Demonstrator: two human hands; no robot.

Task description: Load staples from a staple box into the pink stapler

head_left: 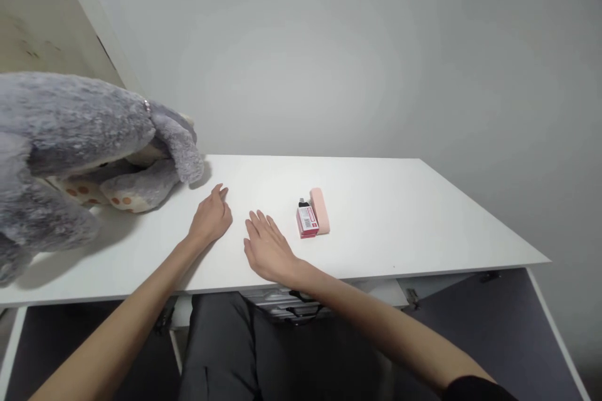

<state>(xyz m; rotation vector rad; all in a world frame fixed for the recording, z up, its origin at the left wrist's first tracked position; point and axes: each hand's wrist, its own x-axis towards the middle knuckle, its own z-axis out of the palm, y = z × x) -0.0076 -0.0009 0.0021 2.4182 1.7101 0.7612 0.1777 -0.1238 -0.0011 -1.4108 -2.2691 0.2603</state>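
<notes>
My left hand rests on the white tabletop, with some fingers stretched forward and nothing visible in it. Palm down to its right lies my right hand, fingers extended and holding nothing. A small red and white box with a printed barcode stands a little beyond the right hand, apart from it. Along the box's right side is a rounded, elongated pink object that looks like a stapler or case. Behind the box a small black and silver piece shows, its lower part hidden.
A large grey plush toy leans over the table's left end, its pale foot pads near the surface. Behind the table rises a grey wall. Below the front edge are open dark cabinet doors and metal-looking drawers or cases with black handles.
</notes>
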